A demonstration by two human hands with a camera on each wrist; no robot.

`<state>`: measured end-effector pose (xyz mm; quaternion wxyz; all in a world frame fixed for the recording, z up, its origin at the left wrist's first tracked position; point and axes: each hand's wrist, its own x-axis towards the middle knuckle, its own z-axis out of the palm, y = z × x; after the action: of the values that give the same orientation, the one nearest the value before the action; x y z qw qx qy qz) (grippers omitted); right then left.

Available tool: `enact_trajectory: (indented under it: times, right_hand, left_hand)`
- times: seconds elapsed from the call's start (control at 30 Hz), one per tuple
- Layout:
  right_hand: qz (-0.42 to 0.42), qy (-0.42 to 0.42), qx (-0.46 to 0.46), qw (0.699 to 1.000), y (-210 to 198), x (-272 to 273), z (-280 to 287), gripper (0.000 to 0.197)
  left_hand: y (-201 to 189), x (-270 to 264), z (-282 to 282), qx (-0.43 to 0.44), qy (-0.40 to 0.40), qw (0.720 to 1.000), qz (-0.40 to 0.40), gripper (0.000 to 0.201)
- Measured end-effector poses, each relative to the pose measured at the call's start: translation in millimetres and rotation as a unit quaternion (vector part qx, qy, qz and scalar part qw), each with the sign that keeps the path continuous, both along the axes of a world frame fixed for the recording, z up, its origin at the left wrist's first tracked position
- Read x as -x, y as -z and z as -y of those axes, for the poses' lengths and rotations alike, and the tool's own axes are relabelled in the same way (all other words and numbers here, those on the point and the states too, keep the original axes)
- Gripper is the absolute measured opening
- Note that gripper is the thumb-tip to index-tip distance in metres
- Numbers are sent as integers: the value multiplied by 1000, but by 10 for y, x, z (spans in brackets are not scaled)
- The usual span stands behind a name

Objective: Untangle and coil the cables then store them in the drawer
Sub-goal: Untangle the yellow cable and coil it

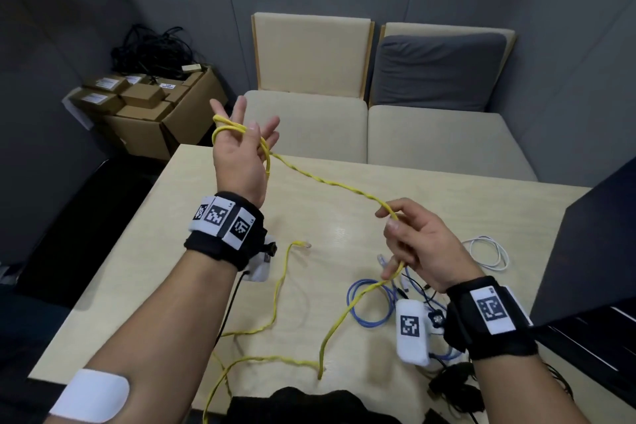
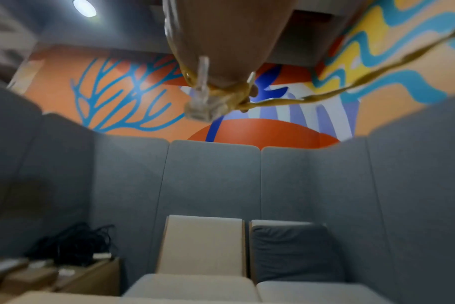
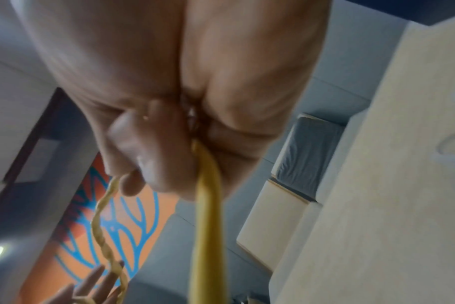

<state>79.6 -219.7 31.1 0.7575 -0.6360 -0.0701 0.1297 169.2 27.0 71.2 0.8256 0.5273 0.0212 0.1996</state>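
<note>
Yellow cable (image 1: 330, 182) is stretching between the raised left hand (image 1: 241, 151), fingers spread with loops pinned by its thumb, and the right hand (image 1: 409, 244) gripping it toward four o'clock, and those loops are risking slipping off those splayed fingers

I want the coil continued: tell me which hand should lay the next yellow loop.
Right. The right hand grips the yellow cable on its free run, while the left hand holds the loops, fingers spread.
</note>
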Motion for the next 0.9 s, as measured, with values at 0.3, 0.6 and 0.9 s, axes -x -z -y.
enact_trajectory:
  times: [0.3,0.6,0.9]
  right_hand:
    - [241,102,219,940,-489,-174,-36,20]
    - [404,248,287,833,-752,-624,145,12]
    - [244,266,295,885,-415,-797,-5,18]
  left_hand:
    - [226,69,171,-434,69,898,-39,59]
    - [-52,510,360,-433,404,800,-96,48]
    - [-203,672,460,-138,485,861,-63,38]
